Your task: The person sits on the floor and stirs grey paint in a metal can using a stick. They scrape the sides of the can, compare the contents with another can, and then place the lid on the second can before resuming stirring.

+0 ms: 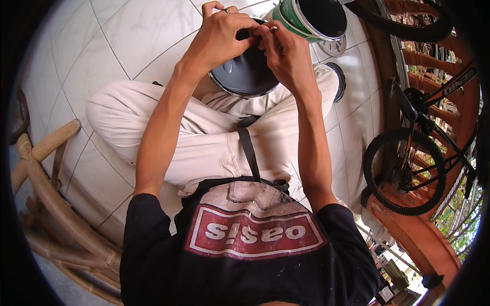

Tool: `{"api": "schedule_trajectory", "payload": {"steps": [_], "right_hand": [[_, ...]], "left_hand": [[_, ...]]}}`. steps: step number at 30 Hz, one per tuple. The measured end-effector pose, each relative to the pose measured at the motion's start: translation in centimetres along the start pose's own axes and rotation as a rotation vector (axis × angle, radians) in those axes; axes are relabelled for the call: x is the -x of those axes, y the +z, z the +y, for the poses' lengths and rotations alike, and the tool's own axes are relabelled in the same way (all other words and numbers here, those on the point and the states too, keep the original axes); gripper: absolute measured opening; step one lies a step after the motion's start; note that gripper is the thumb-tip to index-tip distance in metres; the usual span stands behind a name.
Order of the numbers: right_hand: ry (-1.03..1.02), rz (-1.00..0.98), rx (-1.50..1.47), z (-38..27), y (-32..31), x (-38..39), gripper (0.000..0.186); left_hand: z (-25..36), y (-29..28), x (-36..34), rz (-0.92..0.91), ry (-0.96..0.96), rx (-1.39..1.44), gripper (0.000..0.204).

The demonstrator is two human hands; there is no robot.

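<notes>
I sit cross-legged on the floor, both hands raised over a round bucket [243, 76] with a glossy dark grey surface inside its rim. My left hand [220, 33] wears a ring and curls inward, its thumb and index finger pinched toward the other hand. Fingertips of my right hand [286, 53] meet them above the bucket's far part. A tiny pale bit shows at the right fingers, too small to name. What the pinched fingertips hold, if anything, is hidden. Just beyond the right hand stands a green and white bucket [291, 19] with a dark inside.
A pale round lid-like disc [334, 46] lies by the green bucket. Bamboo furniture [66, 204] is at the left. At the right, a bicycle [406, 171] stands by an orange railing [423, 64], with another tyre [403, 23] above it. White tiles [138, 35] cover the floor.
</notes>
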State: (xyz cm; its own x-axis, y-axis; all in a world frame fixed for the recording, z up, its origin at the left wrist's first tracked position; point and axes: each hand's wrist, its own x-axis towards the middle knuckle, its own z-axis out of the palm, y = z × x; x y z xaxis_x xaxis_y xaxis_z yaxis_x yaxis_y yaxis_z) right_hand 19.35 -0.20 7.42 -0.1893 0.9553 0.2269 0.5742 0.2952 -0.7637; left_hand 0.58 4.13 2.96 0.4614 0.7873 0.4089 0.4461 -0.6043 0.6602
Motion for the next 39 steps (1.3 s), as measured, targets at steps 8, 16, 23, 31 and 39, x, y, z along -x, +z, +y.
{"api": "schedule_trajectory", "payload": {"steps": [8, 16, 23, 31, 39], "right_hand": [[0.009, 0.007, 0.049, 0.0, -0.9, 0.2, 0.018], [0.062, -0.016, 0.039, 0.4, -2.0, 0.7, 0.013], [0.008, -0.091, 0.076, 1.4, -2.4, 0.4, 0.012], [0.016, -0.086, 0.166, 1.8, -1.5, 0.3, 0.024], [-0.033, -0.01, 0.226, 1.8, -0.2, 0.2, 0.018]], "left_hand": [[0.0, 1.6, 0.1, 0.084, 0.012, 0.017, 0.021], [0.3, 1.2, -0.7, -0.041, -0.084, 0.189, 0.035], [0.6, 1.3, -0.7, -0.088, -0.138, 0.395, 0.043], [0.0, 1.2, -1.3, -0.203, -0.132, 0.368, 0.041], [0.3, 0.9, -1.5, -0.21, -0.201, 0.277, 0.042]]}}
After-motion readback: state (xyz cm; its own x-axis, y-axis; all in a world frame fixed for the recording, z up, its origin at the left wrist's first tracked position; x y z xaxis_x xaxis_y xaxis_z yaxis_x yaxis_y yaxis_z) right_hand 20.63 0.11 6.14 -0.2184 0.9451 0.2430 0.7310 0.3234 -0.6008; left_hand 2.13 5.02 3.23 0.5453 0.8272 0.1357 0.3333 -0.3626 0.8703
